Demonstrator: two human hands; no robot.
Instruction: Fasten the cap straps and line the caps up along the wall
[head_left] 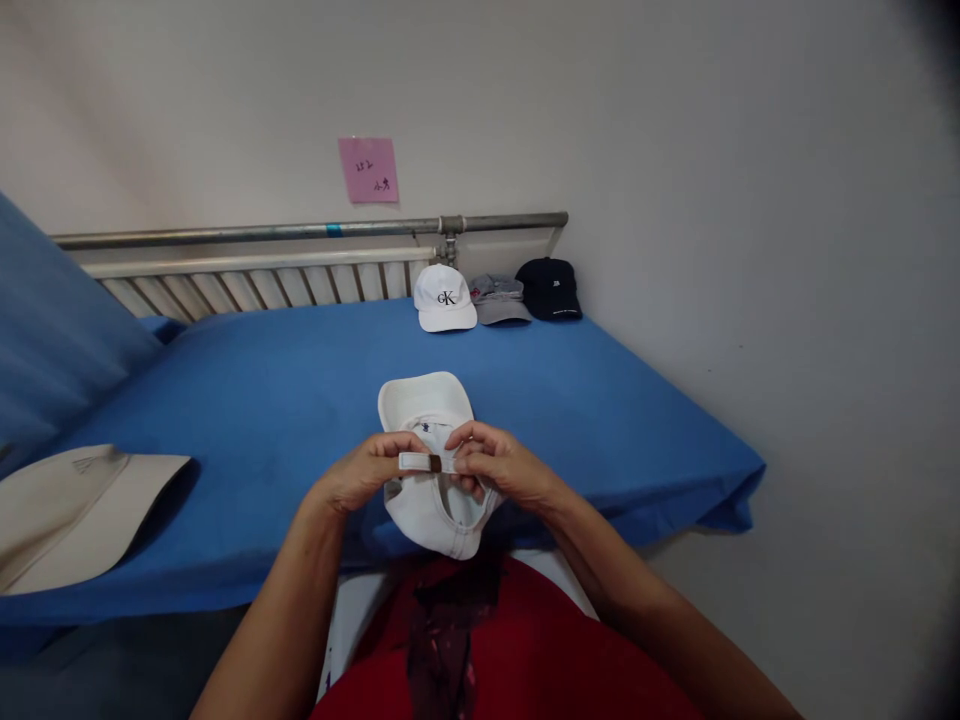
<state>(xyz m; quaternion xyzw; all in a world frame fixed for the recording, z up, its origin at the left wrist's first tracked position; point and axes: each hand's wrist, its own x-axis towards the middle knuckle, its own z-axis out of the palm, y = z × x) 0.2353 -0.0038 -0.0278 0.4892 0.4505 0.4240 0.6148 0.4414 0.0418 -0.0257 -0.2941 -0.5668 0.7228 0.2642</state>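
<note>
1. Red shirt fills the bottom edge, closest to the camera, with both forearms reaching out over it.
2. Just past that, both hands are up on a white cap, held upside down in the air at the near edge of the bed, brim pointing away.
3. Left hand pinches the left end of the back strap; right hand pinches the right end, fingers curled tight. Small brown buckle sits between the thumbs.
4. My read: we're at the strap adjusting step, hands working the band through the buckle.
5. Next move probably needs one hand to hold the buckle steady while the other slides the strap. Fiddly stuff, small grip.
6. Other bits: a beige cap lies on the bed far left, and a white logo cap, a grey cap and a navy cap sit lined up at the far end by the metal rail. Pink note on the wall.
</note>
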